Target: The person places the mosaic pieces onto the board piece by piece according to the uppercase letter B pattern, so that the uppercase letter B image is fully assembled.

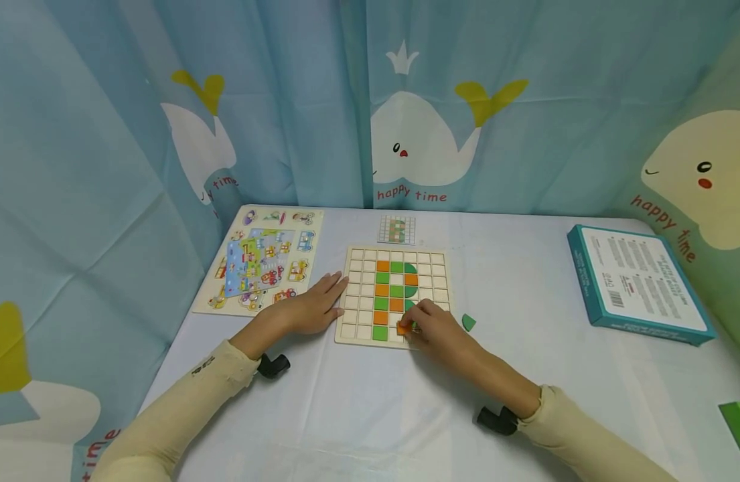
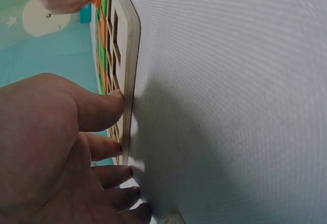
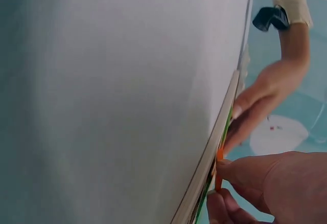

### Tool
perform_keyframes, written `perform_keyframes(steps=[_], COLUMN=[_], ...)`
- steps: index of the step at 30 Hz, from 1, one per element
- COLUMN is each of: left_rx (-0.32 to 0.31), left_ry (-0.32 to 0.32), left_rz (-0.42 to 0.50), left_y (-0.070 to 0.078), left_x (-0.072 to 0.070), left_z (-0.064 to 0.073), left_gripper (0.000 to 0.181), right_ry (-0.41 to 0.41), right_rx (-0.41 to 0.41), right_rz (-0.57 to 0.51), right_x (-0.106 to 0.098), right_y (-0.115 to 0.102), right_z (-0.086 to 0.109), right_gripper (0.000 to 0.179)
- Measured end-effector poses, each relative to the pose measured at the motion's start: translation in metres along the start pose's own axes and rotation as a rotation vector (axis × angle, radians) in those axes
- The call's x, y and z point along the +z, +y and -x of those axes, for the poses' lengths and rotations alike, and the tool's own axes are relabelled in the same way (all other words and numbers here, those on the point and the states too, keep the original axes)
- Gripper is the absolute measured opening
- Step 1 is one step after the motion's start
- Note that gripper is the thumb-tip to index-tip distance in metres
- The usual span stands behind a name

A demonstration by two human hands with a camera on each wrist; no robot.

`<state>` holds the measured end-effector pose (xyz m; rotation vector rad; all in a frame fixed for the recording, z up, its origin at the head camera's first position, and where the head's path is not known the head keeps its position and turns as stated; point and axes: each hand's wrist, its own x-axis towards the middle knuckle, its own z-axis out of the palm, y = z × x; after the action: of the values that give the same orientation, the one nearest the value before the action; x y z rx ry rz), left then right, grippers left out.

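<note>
A wooden grid board lies flat on the table, with orange and light green square tiles and dark green quarter-round tiles set in its cells. Along its left edge rests my left hand, its fingers extended and the thumb touching the frame in the left wrist view. Over the board's lower part, my right hand pinches an orange square tile between thumb and fingers. In the right wrist view that orange tile stands on edge, close over the board. My right fingers hide some cells beneath them.
A small pattern card lies behind the board. One loose green quarter-round tile is right of it. A picture puzzle board with a card on top lies left, a teal box right. A green block sits at the right edge.
</note>
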<state>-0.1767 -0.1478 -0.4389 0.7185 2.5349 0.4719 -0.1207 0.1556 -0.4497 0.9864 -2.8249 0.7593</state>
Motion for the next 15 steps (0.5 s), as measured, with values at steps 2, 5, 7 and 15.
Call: perform_keyframes(steps=[2,5,7,15], left_rx=[-0.001,-0.002,0.000,0.003], left_ry=[0.002,0.004,0.003,0.002], left_rz=[-0.002,-0.007,-0.009,-0.010], left_y=[0.0004,0.0008,0.0006,-0.0004], left_x=[-0.0001,-0.0006,-0.0007,0.0000], left_z=[0.0002,0.0003,0.0003,-0.0003], left_gripper=[0.070,0.070,0.070,0.070], right_ry=[0.011,0.014,0.000,-0.048], right_rx=[-0.025,-0.049,-0.056,-0.047], right_rz=[0.032,0.058,0.058,0.043], right_x=[0.0037,0.0061,0.0062,0.0018], right_y=[-0.0034,-0.0087,-0.0104,-0.0095], right_z=[-0.0009,-0.0011,-0.0012,0.0005], right_gripper=[0.016,0.017,0.017,0.018])
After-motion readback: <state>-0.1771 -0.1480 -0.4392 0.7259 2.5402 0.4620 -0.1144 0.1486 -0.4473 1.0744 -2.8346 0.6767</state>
